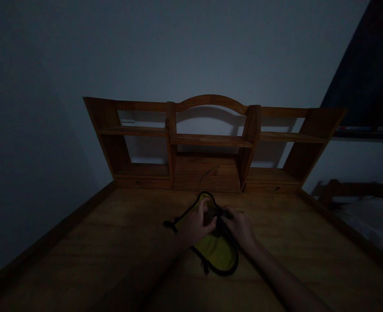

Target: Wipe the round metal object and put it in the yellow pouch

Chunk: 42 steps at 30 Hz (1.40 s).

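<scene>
An unfolded pouch (215,251) with a yellow-green inside and black edging lies on the wooden desk. Above its middle, a small dark shiny object (212,215) is between my hands; dim light keeps me from making out its kind. My left hand (198,223) curls round the object from the left, thumb and fingers closed on it. From the right, my right hand (240,225) pinches the dark object's other side, its fingertips partly lost in shadow. A black tab (170,224) sticks out at the pouch's left edge.
A wooden shelf unit (211,141) stands along the back of the desk (129,242), against a pale wall. Raised rims (341,221) border the desk's sides. A dark board (367,73) hangs at the upper right, above pale cloth (373,221).
</scene>
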Each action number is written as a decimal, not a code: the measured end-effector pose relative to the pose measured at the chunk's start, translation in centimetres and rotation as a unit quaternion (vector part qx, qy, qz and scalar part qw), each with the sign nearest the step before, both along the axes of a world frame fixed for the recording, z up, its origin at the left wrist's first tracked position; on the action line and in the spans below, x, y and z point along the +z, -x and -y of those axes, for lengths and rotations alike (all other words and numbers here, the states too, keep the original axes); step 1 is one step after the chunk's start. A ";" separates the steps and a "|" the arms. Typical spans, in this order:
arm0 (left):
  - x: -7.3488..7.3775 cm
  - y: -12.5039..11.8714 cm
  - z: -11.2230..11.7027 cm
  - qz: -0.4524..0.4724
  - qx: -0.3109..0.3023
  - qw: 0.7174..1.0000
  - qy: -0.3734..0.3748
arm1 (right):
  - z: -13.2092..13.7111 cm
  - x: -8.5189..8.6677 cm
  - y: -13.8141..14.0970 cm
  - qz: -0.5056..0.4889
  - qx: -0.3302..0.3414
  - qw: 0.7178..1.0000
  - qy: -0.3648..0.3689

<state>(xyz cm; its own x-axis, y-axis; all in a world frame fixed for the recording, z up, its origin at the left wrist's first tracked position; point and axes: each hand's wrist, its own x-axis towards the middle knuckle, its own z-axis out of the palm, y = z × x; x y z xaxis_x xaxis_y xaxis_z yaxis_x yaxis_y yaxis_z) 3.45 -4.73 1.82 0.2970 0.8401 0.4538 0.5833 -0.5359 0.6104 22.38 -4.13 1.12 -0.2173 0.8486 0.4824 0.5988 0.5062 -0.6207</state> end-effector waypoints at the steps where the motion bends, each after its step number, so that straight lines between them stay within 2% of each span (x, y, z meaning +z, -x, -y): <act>1: 0.1 0.0 0.0 0.001 0.000 1.000 0.004 | 0.0 0.0 -0.1 0.009 -0.010 1.000 0.003; 4: 0.1 0.0 0.0 0.012 0.000 1.000 0.012 | 0.0 0.0 -0.2 0.042 -0.011 0.999 -0.003; 9: -0.1 0.1 -0.3 0.050 -0.011 0.998 0.031 | 0.0 0.0 -0.2 0.056 0.048 0.997 -0.020; 14: -0.5 -0.1 -0.6 0.094 0.022 0.994 0.048 | -0.5 -0.2 0.2 -0.024 0.096 0.995 -0.010; 17: -0.6 -0.2 -0.5 0.125 0.042 0.989 0.064 | -1.1 -0.5 0.3 -0.087 0.123 0.988 0.032; 21: -0.6 -0.4 -0.2 0.163 0.034 0.982 0.087 | -1.8 -0.9 0.1 -0.129 0.146 0.978 0.071; 26: -0.8 -0.7 -0.2 0.189 0.002 0.974 0.127 | -1.7 -0.7 0.0 -0.080 0.109 0.991 0.011; 31: -1.2 -0.9 -0.4 0.156 -0.019 0.980 0.119 | -1.3 -0.5 -0.4 -0.005 0.060 0.998 -0.035; 37: -1.5 -0.9 -0.6 0.147 -0.017 0.986 0.073 | -1.1 -0.6 -0.8 0.040 0.011 0.998 -0.036; 42: -1.5 -0.7 -0.9 0.189 -0.028 0.977 0.098 | -1.1 -0.9 -0.6 -0.003 -0.004 1.000 -0.031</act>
<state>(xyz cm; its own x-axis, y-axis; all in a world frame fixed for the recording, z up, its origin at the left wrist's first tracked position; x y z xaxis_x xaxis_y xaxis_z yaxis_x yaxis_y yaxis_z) 4.17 -3.84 0.28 0.1874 0.9089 0.3726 0.2697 -0.4124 0.8702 22.99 -3.04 0.23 -0.2084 0.8185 0.5353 0.5987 0.5395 -0.5920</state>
